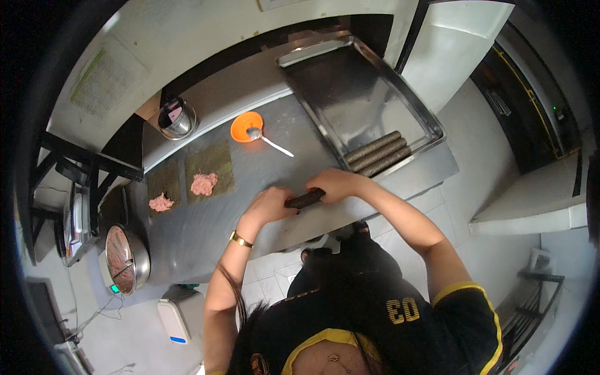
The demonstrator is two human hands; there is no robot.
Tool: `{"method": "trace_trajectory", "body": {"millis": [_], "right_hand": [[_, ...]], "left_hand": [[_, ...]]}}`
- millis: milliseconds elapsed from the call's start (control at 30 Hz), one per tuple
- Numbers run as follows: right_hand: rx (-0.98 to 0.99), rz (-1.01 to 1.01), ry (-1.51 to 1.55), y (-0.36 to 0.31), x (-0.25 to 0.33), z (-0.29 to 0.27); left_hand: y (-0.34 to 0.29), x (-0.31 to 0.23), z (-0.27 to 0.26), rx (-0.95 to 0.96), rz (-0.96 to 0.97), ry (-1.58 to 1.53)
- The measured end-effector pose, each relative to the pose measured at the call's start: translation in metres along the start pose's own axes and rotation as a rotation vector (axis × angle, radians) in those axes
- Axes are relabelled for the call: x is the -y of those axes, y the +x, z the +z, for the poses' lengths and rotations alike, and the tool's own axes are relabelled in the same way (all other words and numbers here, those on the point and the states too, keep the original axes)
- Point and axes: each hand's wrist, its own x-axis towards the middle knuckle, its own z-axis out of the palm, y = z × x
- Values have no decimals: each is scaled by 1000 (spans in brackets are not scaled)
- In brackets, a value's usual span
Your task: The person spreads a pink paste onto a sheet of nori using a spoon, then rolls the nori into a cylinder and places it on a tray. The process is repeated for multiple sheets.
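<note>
Both my hands are closed round a dark seaweed roll (pixel 305 199) at the near edge of the steel table (pixel 269 169). My left hand (pixel 270 206) grips its left end, and my right hand (pixel 336 185) has the right end. To the left lie two flat seaweed sheets (pixel 215 159), each with a lump of pink meat paste (pixel 204 184) on it. Several finished seaweed rolls (pixel 378 152) rest side by side in the near corner of a large metal tray (pixel 359 87), just beyond my right hand.
An orange bowl (pixel 240 120) stands towards the back, with a metal spoon (pixel 278 145) leaning from it onto the table. At the far left are a metal cup (pixel 182 127) and, lower down, a steel basin (pixel 141 262) of meat paste. A white bin (pixel 173 320) stands below the table.
</note>
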Motion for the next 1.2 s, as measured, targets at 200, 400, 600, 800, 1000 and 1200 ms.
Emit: {"method": "trace_trajectory", "body": {"millis": [200, 400, 600, 800, 1000, 1200], "right_hand": [[-2, 108, -1, -62, -96, -98], [-29, 139, 98, -76, -199, -124], [30, 135, 182, -55, -234, -100], [82, 142, 304, -48, -252, -81], [234, 185, 274, -42, -261, -85], [151, 102, 354, -44, -263, -80]], "left_hand": [[126, -78, -39, 56, 51, 47], [239, -78, -29, 56, 123, 63], [277, -59, -4, 244, -67, 85], [273, -54, 8, 264, -118, 37], [273, -56, 9, 298, -164, 38], [270, -63, 9, 339, -200, 146]]}}
